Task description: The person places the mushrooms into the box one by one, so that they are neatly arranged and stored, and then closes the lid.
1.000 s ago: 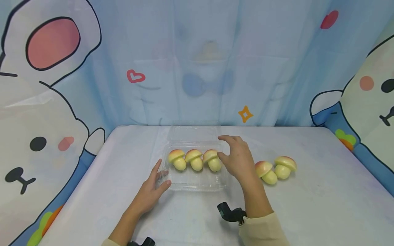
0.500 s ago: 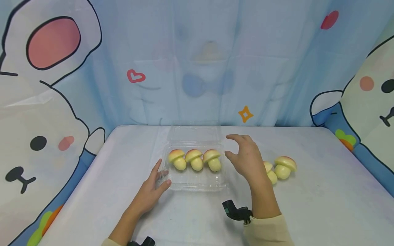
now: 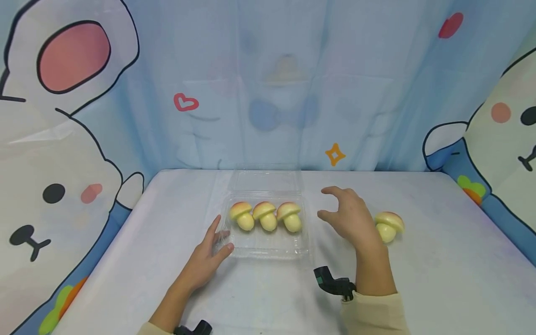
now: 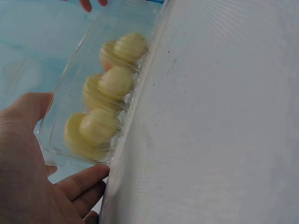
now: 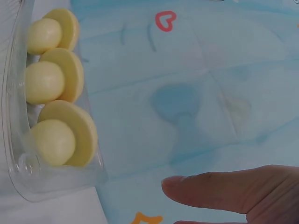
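From where I stand, the person's left hand (image 3: 205,263) rests against the left end of a clear plastic container (image 3: 268,252), fingers nearly straight, thumb apart at the near corner. The hinged lid (image 3: 265,180) lies back toward the curtain (image 3: 364,56). Inside, three yellow mushroom-shaped pieces (image 3: 265,217) with reddish cap tops sit in a row along the back half, caps away from the person.

The right hand (image 3: 349,215) hangs to the right of the container, thumb and forefinger spread with a wide gap, clear of the rim. Just beyond its wrist a lone mushroom-shaped piece (image 3: 389,226) lies on the white-covered table (image 3: 452,284); the wrist stands partly in its way, and hides the tabletop right beside it.

A black wrist device (image 3: 333,282) juts from the right beige sleeve (image 3: 374,314) over the near tabletop. Cartoon animals flank the table, the larger (image 3: 71,232) at left, another (image 3: 502,149) at right.
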{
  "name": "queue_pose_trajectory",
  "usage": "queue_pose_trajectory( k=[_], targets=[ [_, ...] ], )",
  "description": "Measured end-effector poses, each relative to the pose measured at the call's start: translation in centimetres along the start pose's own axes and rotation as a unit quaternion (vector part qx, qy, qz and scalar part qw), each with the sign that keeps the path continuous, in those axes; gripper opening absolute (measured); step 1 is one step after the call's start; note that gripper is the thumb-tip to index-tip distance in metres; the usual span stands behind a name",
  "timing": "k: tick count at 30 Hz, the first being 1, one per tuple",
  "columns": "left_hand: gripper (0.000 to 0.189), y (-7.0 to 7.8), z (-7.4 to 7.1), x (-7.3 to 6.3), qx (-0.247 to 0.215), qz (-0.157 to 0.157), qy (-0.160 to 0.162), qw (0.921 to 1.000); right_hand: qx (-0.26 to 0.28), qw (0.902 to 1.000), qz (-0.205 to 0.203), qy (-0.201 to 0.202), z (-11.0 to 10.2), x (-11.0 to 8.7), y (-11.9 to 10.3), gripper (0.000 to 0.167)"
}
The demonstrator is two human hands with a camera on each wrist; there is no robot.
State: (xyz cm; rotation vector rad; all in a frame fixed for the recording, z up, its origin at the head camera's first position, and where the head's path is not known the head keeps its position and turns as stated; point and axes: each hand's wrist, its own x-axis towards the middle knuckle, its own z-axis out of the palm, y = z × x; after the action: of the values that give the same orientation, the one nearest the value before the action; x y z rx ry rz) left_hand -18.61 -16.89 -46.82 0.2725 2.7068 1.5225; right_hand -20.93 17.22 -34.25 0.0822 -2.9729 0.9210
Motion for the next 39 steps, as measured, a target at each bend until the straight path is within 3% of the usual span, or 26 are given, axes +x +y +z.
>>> queue_pose_trajectory(
  k=[17,26,33,39],
  targets=[
    [0.082,0.1,0.0,0.0,0.003,-0.001,-0.006,1.0000,-0.003,0.9963,0.070,-0.050,-1.5,0.1,3.2,0.068],
    [0.081,0.3,-0.1,-0.1,0.012,-0.004,-0.004,0.9999,0.000,0.9904,0.092,-0.103,-1.5,0.2,4.1,0.069],
    [0.081,0.4,-0.1,-0.1,0.010,-0.002,-0.005,0.9999,-0.004,0.9909,0.095,-0.095,-1.1,0.4,4.7,0.063],
    [0.082,0.3,-0.1,-0.2,0.012,-0.006,-0.005,0.9999,0.002,0.9919,0.089,-0.091,-0.6,0.8,5.6,0.069]
  ],
)
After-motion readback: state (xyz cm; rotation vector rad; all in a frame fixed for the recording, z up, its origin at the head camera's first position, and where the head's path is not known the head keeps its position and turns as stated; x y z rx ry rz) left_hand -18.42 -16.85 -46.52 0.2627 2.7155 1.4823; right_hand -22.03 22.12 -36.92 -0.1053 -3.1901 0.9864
